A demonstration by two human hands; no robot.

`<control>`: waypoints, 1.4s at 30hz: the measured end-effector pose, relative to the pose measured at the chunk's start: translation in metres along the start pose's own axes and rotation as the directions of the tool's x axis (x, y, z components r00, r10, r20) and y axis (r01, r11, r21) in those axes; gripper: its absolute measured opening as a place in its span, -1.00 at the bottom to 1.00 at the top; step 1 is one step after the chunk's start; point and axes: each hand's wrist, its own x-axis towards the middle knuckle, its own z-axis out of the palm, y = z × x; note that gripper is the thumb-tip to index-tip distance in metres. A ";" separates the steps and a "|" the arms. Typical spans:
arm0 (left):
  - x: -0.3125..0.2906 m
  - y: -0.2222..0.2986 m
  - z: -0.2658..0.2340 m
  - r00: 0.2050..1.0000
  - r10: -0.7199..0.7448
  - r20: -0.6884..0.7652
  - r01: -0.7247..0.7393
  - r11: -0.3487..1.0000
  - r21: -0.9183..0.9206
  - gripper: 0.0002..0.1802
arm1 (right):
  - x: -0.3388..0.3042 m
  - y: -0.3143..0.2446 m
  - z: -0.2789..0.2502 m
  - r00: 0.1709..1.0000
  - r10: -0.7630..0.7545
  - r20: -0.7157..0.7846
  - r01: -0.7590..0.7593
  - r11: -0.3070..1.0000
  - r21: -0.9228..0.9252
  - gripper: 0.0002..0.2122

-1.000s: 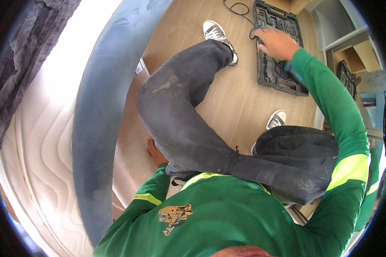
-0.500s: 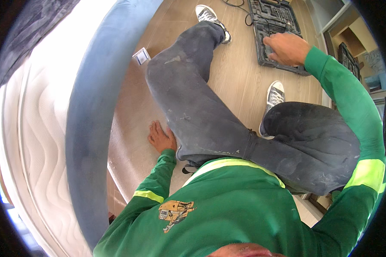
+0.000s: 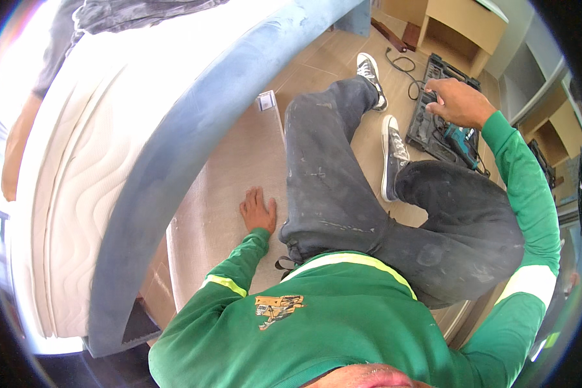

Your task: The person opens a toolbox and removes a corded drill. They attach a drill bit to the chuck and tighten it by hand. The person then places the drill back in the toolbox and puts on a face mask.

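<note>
My left hand [image 3: 257,211] lies flat with spread fingers on a pale beige panel [image 3: 220,174] beside my thigh. My right hand [image 3: 460,102] is held over an open black tool case [image 3: 427,123] on the floor. Its fingers are curled with the thumb near the index finger; whether something small is between them cannot be made out. Next to that hand, a teal and black corded power tool [image 3: 460,141] lies at the near side of the case. A small white label [image 3: 266,101] sits at the panel's far end.
A blue upholstered bed frame [image 3: 155,168] curves along the left, with a white mattress [image 3: 77,213] on it. A black cable [image 3: 404,64] loops on the wood floor by the case. Wooden cabinet [image 3: 462,29] stands at the far right. My legs are between panel and case.
The view has shifted, showing more of the far floor and the cabinet. The teal power tool now shows beside my right hand. My two shoes are closer together. The left hand stays on the panel.
</note>
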 end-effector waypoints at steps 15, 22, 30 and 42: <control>-0.001 -0.045 0.004 1.000 -0.006 -0.011 0.006 1.000 0.012 -0.29 | -0.101 -0.076 0.058 0.961 0.087 -0.263 0.176 0.541 0.823 -0.76; -0.003 0.105 -0.165 0.978 0.163 0.132 -0.037 0.754 -0.656 -0.65 | -0.218 -0.111 0.122 0.958 -0.080 0.274 -0.185 0.559 0.808 -0.88; 0.015 0.204 -0.163 0.532 0.709 0.462 -0.101 0.596 -0.797 -0.74 | -0.205 -0.120 0.124 0.904 0.108 0.414 -0.417 0.438 0.796 -0.89; 0.000 0.171 -0.166 0.332 0.548 0.768 0.158 0.771 -0.618 -0.60 | -0.160 -0.127 0.138 0.939 -0.142 0.314 -0.232 0.414 0.880 -0.83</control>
